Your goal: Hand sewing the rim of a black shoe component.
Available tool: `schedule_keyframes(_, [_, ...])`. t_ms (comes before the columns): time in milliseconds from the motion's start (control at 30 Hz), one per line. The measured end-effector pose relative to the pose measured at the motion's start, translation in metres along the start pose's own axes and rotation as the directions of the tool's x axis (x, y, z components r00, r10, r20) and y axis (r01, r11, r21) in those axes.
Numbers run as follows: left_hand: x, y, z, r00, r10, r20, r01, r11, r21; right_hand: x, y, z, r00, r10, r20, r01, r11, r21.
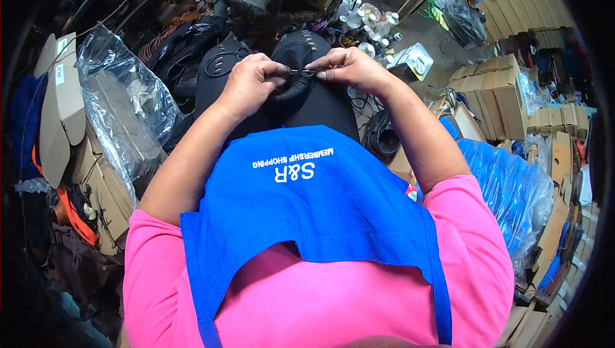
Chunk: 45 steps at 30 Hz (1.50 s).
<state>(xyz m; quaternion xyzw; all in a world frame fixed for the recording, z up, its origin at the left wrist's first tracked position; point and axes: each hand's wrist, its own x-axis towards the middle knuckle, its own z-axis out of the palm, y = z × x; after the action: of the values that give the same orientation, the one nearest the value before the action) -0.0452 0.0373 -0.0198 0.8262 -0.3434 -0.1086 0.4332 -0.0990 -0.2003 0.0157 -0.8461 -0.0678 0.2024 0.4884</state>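
Both my hands meet over my lap, above a black, padded, shoe-like item [296, 91] resting between my knees. My left hand [256, 79] is closed in a pinch on a thin dark cord [301, 71]. Opposite it, my right hand [349, 69] pinches the same short stretch of cord, fingertips a little apart from the left ones. A loop of thin black cord [234, 59] lies over my left knee. Black cloth with a row of pale marks [309, 41] covers my right knee. The finer shape of the black item is hidden by my hands and its dark colour.
Several bottles [371, 21] stand on the floor ahead. Cardboard boxes [487, 91] and a plastic-wrapped blue bundle [500, 178] are stacked at my right. Clear plastic wrap [122, 104] and flat card pieces [61, 117] crowd my left. A blue apron [307, 200] covers my front.
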Motion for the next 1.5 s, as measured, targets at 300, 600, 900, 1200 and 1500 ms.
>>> schedule_keyframes(300, [0.012,-0.003,0.015,0.965,-0.237,0.111,0.261,0.905,-0.336,0.005,-0.002,0.008,0.997,0.076,-0.021,-0.066,0.951,0.301])
schedule_keyframes(600, [0.012,0.018,-0.017,0.997,0.017,0.071,-0.022,0.997,0.071,0.012,-0.013,0.002,1.000,0.001,-0.008,0.000,0.998,0.070])
schedule_keyframes(900, [0.001,0.025,-0.018,0.984,-0.106,0.140,0.100,0.994,0.051,-0.029,0.017,0.008,0.986,-0.010,-0.169,0.002,0.999,-0.047])
schedule_keyframes(1200, [0.015,0.030,-0.014,0.962,0.019,0.272,-0.068,0.983,0.172,-0.022,-0.038,-0.030,0.915,-0.204,-0.348,0.062,0.923,-0.379])
schedule_keyframes(1500, [0.013,0.020,-0.012,0.967,0.041,0.251,-0.085,0.982,0.168,-0.001,-0.061,-0.015,0.985,-0.159,0.072,0.135,0.431,-0.892])
